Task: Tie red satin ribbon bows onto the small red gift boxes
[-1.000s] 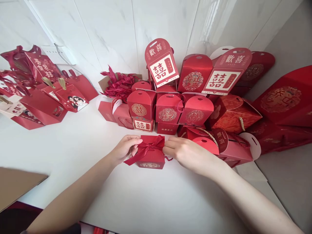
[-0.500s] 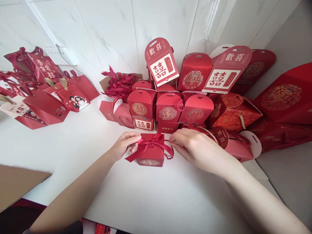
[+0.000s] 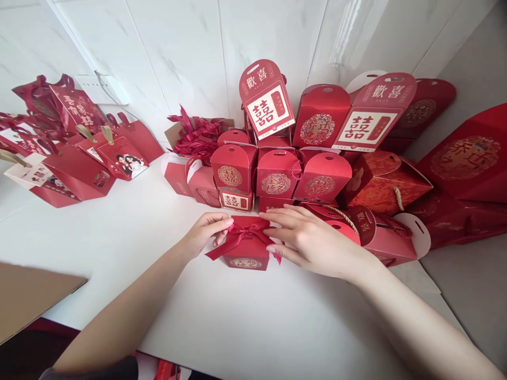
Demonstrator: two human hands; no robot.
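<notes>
A small red box [image 3: 247, 253] with a gold emblem stands on the white table in front of me. Across its top lies a red ribbon [image 3: 237, 236] tied in a bow, one tail hanging at the lower left. My left hand [image 3: 209, 231] pinches the bow's left loop between thumb and fingers. Over the right side of the box reaches my right hand [image 3: 295, 235], its fingers spread and their tips beside the bow's right part. It covers the right loop and most of the cord handle.
Stacked red gift boxes [image 3: 233, 169] stand just behind, reaching to the right. A carton of red ribbons [image 3: 198, 134] is at the back. Red gift bags [image 3: 81, 171] crowd the left. A brown cardboard piece [image 3: 35, 295] lies at the lower left of the white table [image 3: 253, 322].
My right hand has moved left onto the box's right side, and its fingers have spread. My left hand keeps its pinch on the loop. The view has shifted slightly.
</notes>
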